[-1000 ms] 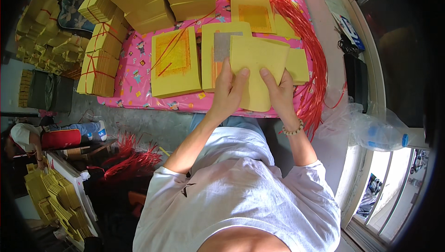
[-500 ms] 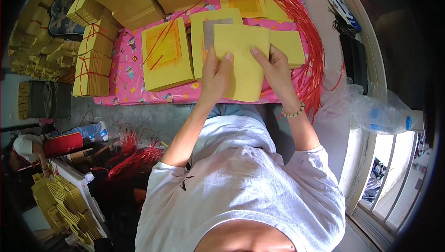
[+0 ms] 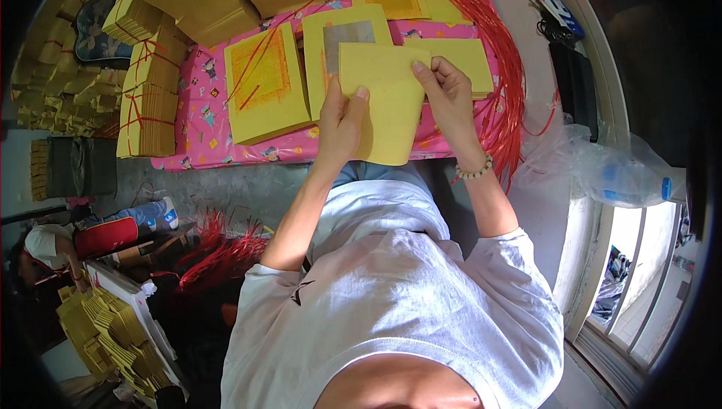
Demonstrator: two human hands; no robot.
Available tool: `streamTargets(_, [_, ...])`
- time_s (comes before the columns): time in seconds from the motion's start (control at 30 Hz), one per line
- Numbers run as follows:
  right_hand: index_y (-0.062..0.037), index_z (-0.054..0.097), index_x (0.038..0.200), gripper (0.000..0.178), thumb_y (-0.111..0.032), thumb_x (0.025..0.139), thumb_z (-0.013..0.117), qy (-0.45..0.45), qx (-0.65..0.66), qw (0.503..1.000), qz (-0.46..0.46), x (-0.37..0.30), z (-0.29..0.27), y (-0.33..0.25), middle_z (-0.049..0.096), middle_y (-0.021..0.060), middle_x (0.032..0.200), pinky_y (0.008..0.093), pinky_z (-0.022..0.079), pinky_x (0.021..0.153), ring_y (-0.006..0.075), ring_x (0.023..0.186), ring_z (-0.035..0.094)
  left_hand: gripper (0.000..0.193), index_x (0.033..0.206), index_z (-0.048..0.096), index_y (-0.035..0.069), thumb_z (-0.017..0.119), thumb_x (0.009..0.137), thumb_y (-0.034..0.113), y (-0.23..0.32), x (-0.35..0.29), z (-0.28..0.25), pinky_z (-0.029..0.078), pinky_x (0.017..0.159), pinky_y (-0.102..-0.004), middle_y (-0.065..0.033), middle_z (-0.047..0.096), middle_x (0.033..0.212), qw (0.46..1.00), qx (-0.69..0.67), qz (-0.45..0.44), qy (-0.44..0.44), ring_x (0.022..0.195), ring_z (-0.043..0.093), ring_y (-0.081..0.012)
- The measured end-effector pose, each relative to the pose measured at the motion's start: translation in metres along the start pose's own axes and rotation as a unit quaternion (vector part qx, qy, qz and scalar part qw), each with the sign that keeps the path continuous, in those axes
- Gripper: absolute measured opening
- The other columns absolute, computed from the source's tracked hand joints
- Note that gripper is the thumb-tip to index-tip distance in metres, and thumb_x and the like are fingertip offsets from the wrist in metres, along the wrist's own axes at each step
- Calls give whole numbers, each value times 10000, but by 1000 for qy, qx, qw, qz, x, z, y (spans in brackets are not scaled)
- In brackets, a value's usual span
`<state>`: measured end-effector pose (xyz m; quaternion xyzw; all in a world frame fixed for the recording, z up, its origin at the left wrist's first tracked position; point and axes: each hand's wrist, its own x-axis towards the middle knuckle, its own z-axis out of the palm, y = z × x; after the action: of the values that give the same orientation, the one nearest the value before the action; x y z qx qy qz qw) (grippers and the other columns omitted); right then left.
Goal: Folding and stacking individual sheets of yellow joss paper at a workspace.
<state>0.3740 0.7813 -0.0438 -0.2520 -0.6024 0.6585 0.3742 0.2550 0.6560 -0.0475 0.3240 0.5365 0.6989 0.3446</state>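
Plain yellow sheets of paper (image 3: 389, 108) stand upright in front of me, in a thin bundle or singly; I cannot tell which. My left hand (image 3: 342, 119) grips their left edge, thumb on the near face. At the upper right corner, my right hand (image 3: 450, 97) pinches the paper between thumb and fingers, a beaded bracelet on its wrist. Just behind lies yellow paper with a silver-grey square (image 3: 350, 33), partly hidden. To its left is a yellow paper stack with an orange-printed square (image 3: 263, 74); to its right, a plain yellow paper stack (image 3: 462, 59).
A pink patterned cloth (image 3: 203, 138) covers the table. Long red plastic strands (image 3: 505, 93) hang over its right side. Tied yellow paper bundles (image 3: 148, 108) pile up at the left. A clear plastic bag (image 3: 617, 172) lies at right. Another person (image 3: 56, 243) sits at lower left.
My right hand has moved up along the paper's right edge to its upper corner. The left hand has shifted slightly left and down, still holding the paper.
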Motion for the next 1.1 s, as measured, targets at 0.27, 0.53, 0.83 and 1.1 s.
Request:
streamTargets(0.27, [24,627,920,213,-186,926,593,-11,9,999,48,1,-10,7,646,14,794,186,482,603,39,696,586,296,1245,438,18,455,955,76,-4,0,-7,434,857,-254,-64,573,1108,999,10,-41,-35,995,547,-110])
streamTargets(0.53, [39,641,1044,249,-172,922,592,-120,-13,982,147,-22,-7,7,678,51,884,196,502,663,69,772,624,297,1229,459,1,479,944,81,-11,3,-17,432,861,-263,-69,587,1106,998,-5,-64,-25,1013,544,-122])
streamTargets(0.83, [34,643,1015,262,-201,898,625,-143,-40,962,228,-23,-12,9,682,68,860,237,552,612,102,712,654,269,1197,486,11,494,941,94,-22,11,-16,431,855,-265,-59,600,1091,994,-10,-105,-14,992,555,-125])
streamTargets(1.1, [31,640,999,301,-250,893,637,-167,-58,961,212,-24,-16,14,683,78,848,244,558,602,122,707,666,231,1155,482,19,492,939,99,-15,17,-10,440,798,-258,-56,606,1034,996,-15,-84,-10,932,559,-117])
